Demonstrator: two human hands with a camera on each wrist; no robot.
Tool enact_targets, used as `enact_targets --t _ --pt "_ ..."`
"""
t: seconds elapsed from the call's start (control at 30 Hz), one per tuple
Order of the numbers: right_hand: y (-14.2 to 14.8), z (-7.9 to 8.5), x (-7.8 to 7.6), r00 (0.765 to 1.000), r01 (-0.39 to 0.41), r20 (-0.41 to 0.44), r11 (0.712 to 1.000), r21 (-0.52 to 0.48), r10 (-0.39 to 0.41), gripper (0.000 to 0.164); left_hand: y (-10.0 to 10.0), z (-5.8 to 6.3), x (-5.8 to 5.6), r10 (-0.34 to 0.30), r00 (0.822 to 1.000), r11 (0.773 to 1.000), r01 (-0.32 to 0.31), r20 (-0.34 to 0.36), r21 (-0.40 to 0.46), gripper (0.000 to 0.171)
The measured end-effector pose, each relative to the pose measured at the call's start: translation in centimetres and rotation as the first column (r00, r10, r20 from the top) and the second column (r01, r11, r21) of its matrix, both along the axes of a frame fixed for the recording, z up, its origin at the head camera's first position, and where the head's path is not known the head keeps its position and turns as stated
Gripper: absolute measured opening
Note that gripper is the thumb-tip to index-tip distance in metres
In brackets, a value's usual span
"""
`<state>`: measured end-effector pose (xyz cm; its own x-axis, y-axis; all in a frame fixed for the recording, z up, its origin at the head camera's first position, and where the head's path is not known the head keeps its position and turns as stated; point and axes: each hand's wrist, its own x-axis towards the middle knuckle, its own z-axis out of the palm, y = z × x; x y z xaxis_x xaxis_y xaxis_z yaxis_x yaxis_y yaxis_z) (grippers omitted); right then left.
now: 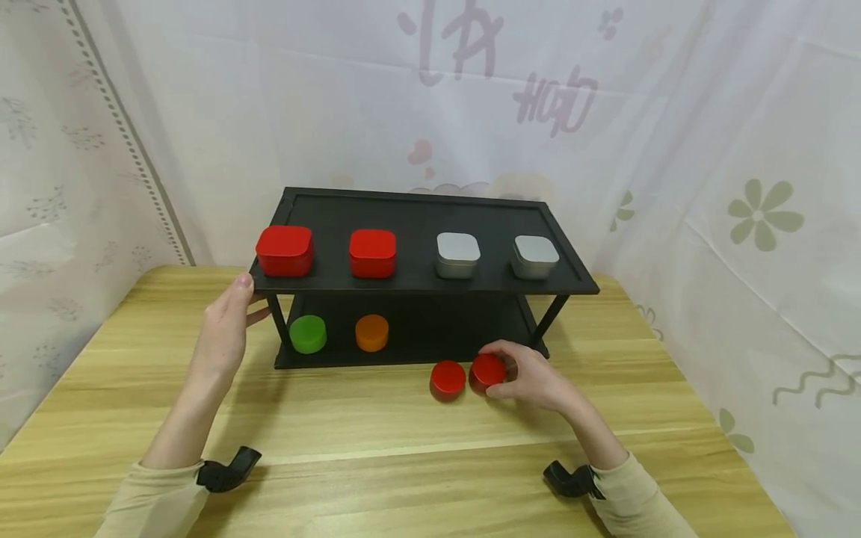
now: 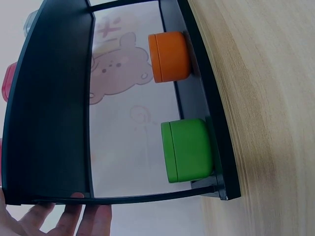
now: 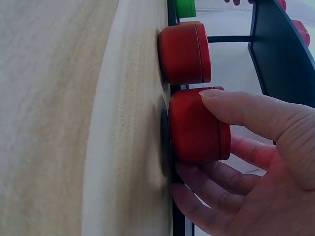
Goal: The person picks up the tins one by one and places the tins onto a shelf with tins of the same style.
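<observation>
A two-tier black shelf (image 1: 417,290) stands on the wooden table. My left hand (image 1: 225,329) holds its upper board at the front left corner, thumb over the edge and fingers beneath. My right hand (image 1: 531,377) grips a round red tin (image 3: 194,125) in front of the lower board, thumb on one side and fingers around the other. Just left of it stands a second round red tin (image 1: 448,379). On the lower board sit a green tin (image 1: 308,334) and an orange tin (image 1: 372,332).
Along the upper board's front stand two red square tins (image 1: 285,251) (image 1: 373,253) and two silver square tins (image 1: 457,255) (image 1: 534,258). A printed white cloth (image 1: 377,97) hangs behind and beside the table (image 1: 377,463). Black mounts (image 1: 229,471) are strapped to both wrists.
</observation>
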<state>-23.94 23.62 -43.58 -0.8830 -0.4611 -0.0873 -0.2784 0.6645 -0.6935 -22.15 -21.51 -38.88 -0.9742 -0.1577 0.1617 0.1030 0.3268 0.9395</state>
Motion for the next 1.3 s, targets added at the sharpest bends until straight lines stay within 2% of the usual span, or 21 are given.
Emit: enact_targets --t 0.6,1.1,1.3 --pt "-1.1 0.5 -1.9 0.998 0.011 -0.062 0.999 0.034 -0.009 0.056 0.0 0.2 0.1 0.022 0.999 1.000 -0.021 0.043 -0.020 0.068" --pt "-2.2 1.4 -3.6 0.995 0.013 -0.103 0.996 0.083 -0.005 0.055 0.1 0.2 0.2 0.018 0.999 1.000 -0.018 0.035 -0.016 0.068" --pt "-2.7 1.8 -4.3 0.996 0.015 -0.091 0.997 0.081 -0.008 0.057 0.1 0.2 0.2 0.021 0.999 1.000 -0.020 0.030 -0.019 0.068"
